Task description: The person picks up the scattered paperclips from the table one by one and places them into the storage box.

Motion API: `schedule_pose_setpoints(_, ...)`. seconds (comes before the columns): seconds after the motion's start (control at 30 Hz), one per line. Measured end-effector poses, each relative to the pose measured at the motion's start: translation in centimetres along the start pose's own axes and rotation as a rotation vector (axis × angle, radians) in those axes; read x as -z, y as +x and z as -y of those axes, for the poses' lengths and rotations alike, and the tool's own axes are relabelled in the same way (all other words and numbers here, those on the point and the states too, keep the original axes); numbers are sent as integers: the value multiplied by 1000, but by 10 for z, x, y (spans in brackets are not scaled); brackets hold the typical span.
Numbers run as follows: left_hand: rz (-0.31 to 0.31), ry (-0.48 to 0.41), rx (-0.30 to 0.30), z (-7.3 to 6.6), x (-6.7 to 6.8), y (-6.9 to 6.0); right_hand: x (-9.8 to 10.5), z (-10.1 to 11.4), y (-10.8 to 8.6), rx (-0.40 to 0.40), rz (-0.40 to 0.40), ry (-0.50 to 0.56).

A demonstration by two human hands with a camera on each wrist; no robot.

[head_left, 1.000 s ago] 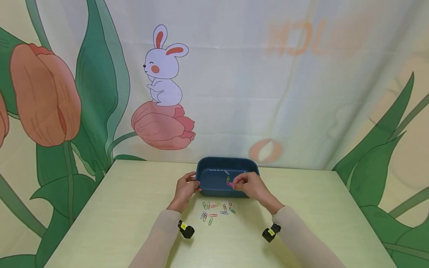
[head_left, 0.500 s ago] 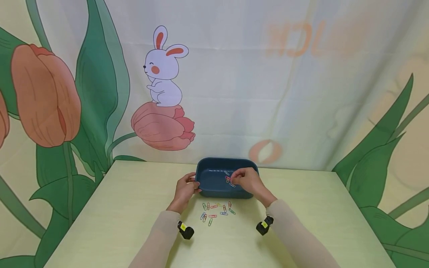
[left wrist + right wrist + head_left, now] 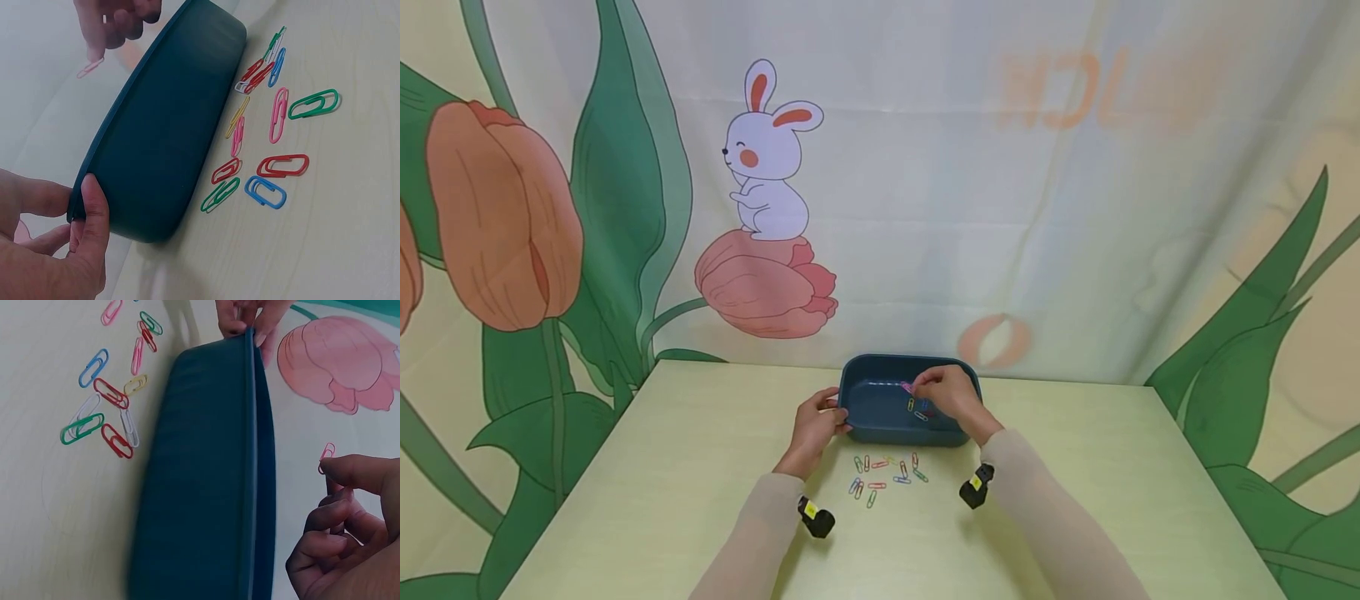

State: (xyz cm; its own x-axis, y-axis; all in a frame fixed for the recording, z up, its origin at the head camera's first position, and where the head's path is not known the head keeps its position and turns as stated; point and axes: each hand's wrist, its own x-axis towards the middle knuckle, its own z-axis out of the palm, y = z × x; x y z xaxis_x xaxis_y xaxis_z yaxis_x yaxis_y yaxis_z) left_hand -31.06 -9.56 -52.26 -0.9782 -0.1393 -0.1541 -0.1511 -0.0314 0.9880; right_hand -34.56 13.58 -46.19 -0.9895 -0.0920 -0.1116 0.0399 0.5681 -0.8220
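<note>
So the left hand is pinching the rim at the left end of the dark blue tub, digits on either side of the wall. My guess is that's just to stop the thing skating around, since it looks like light plastic and a bumped edge could shift it.

The right hand has a pink clip nipped between thumb and forefinger, other fingers curled in underneath. Makes sense to me: something that skinny only really suits a fingertip grip, and holding it by one end leaves the other poking out clear of the skin. It's up above the rim, over the inside of the tub toward the back.

There's a yellow clip and a white clip lying on the tub floor below. The loose ones are scattered on the bench just in front, between tub and person, which I'd say keeps the reach short. Only snag I can see is a green clip overlapping a white one, so those might tangle.
</note>
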Motion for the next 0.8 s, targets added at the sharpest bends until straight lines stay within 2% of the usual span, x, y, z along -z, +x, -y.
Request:
schedule_pose_setpoints(0.3,0,6,2,-2,0,-1,-7,-9,17,-36,-32,32)
schedule_pose_setpoints(0.6,2,5,6,2,1,-1,-12,-11,20,-72,-19,39)
schedule_pose_setpoints(0.8,7,-1,3,2,1,0,-11,-7,18,-54,-17,22)
